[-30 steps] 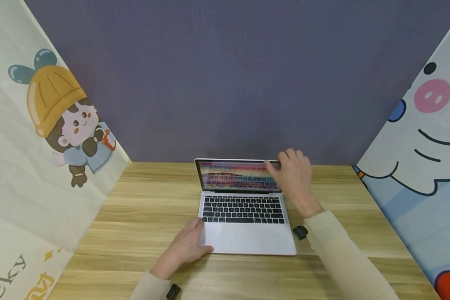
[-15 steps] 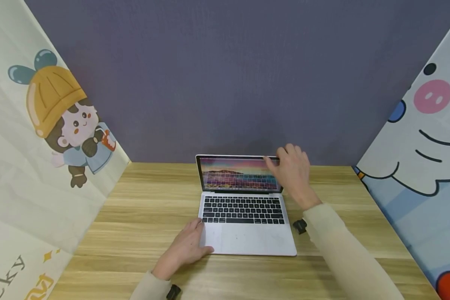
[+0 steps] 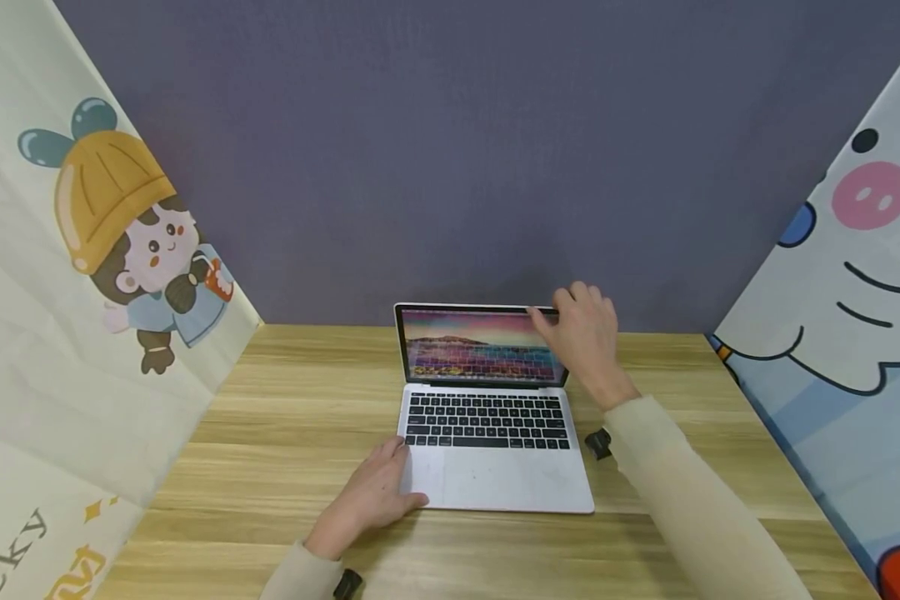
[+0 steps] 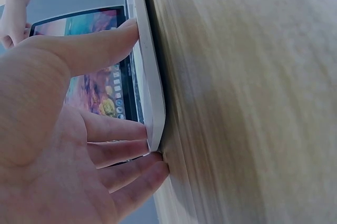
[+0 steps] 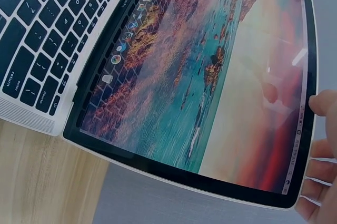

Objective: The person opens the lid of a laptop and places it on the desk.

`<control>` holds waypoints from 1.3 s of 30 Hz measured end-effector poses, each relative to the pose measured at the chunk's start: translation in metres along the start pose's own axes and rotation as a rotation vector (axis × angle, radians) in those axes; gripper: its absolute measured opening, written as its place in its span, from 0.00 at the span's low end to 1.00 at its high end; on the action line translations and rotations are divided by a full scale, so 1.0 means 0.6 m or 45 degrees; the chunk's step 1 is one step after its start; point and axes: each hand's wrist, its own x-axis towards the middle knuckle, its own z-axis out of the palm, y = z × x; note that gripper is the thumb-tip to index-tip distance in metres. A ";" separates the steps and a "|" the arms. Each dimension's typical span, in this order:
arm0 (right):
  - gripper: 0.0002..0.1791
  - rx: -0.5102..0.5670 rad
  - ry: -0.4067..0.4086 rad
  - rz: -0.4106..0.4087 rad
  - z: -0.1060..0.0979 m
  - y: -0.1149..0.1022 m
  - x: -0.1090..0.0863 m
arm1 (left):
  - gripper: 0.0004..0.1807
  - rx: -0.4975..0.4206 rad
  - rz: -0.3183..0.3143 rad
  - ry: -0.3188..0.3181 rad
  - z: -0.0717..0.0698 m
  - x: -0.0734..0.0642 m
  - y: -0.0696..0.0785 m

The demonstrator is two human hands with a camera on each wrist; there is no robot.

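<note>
A silver laptop (image 3: 498, 479) rests on the wooden table with its lid raised and its screen (image 3: 472, 346) lit by a colourful coastal picture. My right hand (image 3: 588, 337) pinches the lid at its upper right corner; in the right wrist view the thumb (image 5: 319, 103) lies at the screen's bezel while the fingers go behind the lid. At the base's front left corner rests my left hand (image 3: 371, 492). In the left wrist view its thumb (image 4: 102, 50) touches the front edge, and the fairly straight fingers (image 4: 124, 155) lie by the corner, some reaching the table.
A wooden table (image 3: 285, 400) ends at a dark grey-purple wall (image 3: 450, 150) close behind the lid. Printed cartoon panels stand at both sides, a capped figure (image 3: 157, 242) left and a pink-snouted one (image 3: 870, 196) right. Small black devices (image 3: 598, 443) sit at both wrists.
The laptop's lid has tilted further up and back with my right hand on its corner, showing more of the screen. My left hand has stayed at the base's corner.
</note>
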 end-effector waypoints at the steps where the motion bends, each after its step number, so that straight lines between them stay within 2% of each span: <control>1: 0.24 0.003 -0.002 0.003 0.001 0.000 0.001 | 0.51 0.000 0.001 0.001 0.000 0.000 0.000; 9: 0.24 0.020 -0.014 0.008 0.011 0.006 0.008 | 0.51 0.000 0.002 0.002 0.000 0.000 0.001; 21: 0.24 0.025 -0.116 0.057 0.019 0.013 0.020 | 0.51 -0.002 -0.017 -0.009 -0.001 0.000 0.003; 39: 0.24 0.046 -0.096 0.083 0.035 0.017 0.031 | 0.51 -0.005 -0.018 -0.003 0.002 0.002 0.003</control>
